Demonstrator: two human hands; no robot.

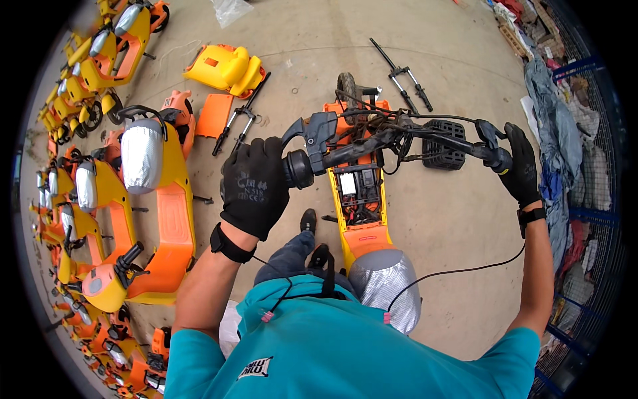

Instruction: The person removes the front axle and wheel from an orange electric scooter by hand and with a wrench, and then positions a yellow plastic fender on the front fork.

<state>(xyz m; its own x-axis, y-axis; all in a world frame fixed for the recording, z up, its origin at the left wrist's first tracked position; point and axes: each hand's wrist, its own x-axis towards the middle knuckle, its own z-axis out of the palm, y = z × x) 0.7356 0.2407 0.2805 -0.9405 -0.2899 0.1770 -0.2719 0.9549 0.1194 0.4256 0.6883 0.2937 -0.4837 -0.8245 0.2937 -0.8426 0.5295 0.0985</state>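
My gloved left hand (252, 183) grips the left end of a black handlebar (362, 147), beside a brake lever housing (318, 141). My gloved right hand (518, 166) wraps round the right grip, near its lever. Below the bar stands a partly stripped orange-and-yellow scooter (365, 238) with an open compartment (357, 193) showing wiring and components. Cables loop around the bar's centre, near a black slatted plastic part (444, 149) and the front wheel (345, 86). A silver cover (385, 289) lies over the seat at my body.
Rows of yellow-and-orange scooters (173, 226) line the left. Ahead lie a yellow body shell (226, 70), an orange panel (212, 114) and two fork assemblies (402, 73) (239, 116) on the concrete. Crumpled grey sheeting (551, 133) lies along a blue mesh fence (585, 219) on the right.
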